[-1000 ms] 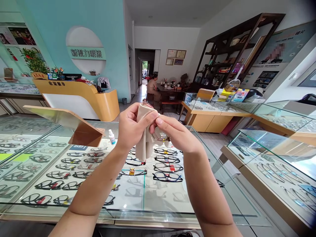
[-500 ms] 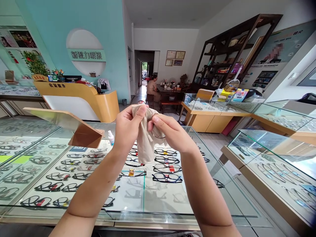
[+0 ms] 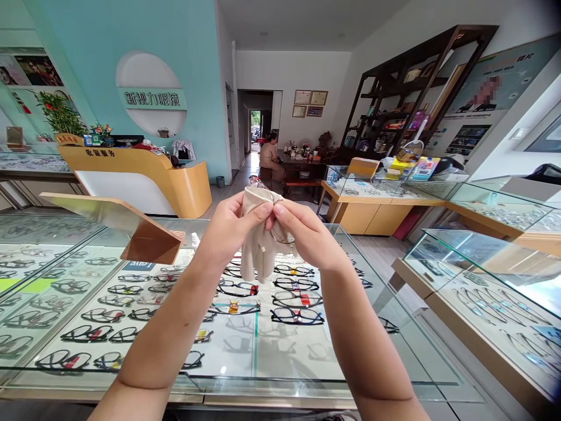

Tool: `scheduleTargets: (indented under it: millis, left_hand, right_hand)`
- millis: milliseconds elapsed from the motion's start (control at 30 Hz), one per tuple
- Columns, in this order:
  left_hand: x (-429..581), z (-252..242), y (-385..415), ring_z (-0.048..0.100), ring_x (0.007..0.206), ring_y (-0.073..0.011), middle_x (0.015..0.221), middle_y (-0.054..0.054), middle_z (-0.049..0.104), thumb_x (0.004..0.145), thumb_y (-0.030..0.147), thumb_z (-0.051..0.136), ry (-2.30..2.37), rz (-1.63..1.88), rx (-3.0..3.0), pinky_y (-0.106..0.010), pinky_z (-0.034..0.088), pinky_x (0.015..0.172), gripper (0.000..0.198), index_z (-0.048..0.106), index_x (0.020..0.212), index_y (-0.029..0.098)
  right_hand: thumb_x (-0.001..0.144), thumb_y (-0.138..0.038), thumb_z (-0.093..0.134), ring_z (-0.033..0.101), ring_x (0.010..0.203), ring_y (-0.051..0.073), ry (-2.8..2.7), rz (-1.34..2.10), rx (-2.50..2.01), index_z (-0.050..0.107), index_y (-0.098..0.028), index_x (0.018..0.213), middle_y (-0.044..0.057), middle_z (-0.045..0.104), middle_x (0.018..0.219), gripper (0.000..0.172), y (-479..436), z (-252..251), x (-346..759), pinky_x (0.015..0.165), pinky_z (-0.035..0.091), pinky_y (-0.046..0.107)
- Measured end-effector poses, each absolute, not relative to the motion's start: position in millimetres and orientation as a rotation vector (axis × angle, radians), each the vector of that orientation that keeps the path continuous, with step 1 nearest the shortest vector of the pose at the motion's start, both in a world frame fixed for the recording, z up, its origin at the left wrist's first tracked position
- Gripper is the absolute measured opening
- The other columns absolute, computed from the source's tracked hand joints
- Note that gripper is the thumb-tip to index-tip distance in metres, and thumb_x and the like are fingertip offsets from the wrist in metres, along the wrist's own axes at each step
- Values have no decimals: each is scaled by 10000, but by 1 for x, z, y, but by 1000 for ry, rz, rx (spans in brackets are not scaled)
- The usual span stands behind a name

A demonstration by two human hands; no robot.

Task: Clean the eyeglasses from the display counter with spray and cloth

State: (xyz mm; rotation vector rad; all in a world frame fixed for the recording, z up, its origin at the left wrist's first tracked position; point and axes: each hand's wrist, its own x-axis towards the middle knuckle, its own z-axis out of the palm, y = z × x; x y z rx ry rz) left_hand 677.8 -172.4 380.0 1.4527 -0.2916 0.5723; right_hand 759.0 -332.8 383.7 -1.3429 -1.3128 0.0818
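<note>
A beige cloth [image 3: 258, 254] hangs in folds between my two hands above the glass counter. My left hand [image 3: 232, 225] is closed, its thumb pressing the cloth near the top. Thin-rimmed glasses [image 3: 284, 238] are pinched by my right hand [image 3: 304, 231]; one curved rim shows below its fingers. The thumbs almost meet at the middle of the glasses. Cloth covers much of the frame, so the far lens is mostly hidden.
Under my hands, the glass display counter [image 3: 228, 383] holds rows of spectacles [image 3: 297, 316]. A tilted wooden-backed mirror [image 3: 153, 240] and a white bottle [image 3: 195, 240] stand at left. Another glass case [image 3: 482, 280] is at right. Farther back, a person [image 3: 270, 158] sits by a table.
My left hand has shifted right, closer to my right hand. The cloth is bunched higher and its hanging end is shorter. My right hand keeps its hold on the glasses.
</note>
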Motion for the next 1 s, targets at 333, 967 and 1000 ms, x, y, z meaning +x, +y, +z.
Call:
scheduleTargets:
  millis: [333,967,1000]
  left_hand:
    - [682,375,-179,571,631,-125,683,13,649,820,485,961,-270,661,1326,-272,526,639,386,700,794,203]
    - [688,368,-188,586,658,-141,676,-1,618,973,753,679,-86,1137,1360,-292,482,634,588,620,743,215]
    - [687,369,-186,605,659,-149,652,-3,611,971,775,662,-88,1103,1370,-294,485,623,612,613,725,217]
  right_hand:
    - [1131,-588,516,478,778,166,-1311,44,-1410,653,-203,835,13,570,846,504,-333,384,758,704,377,313]
    - [1129,-563,511,505,806,171,-1366,137,-1428,658,-199,833,27,600,877,491,-324,384,746,758,418,316]
    - [1127,-556,515,510,804,173,-1355,139,-1418,670,-198,824,31,606,876,494,-324,384,746,750,419,316]
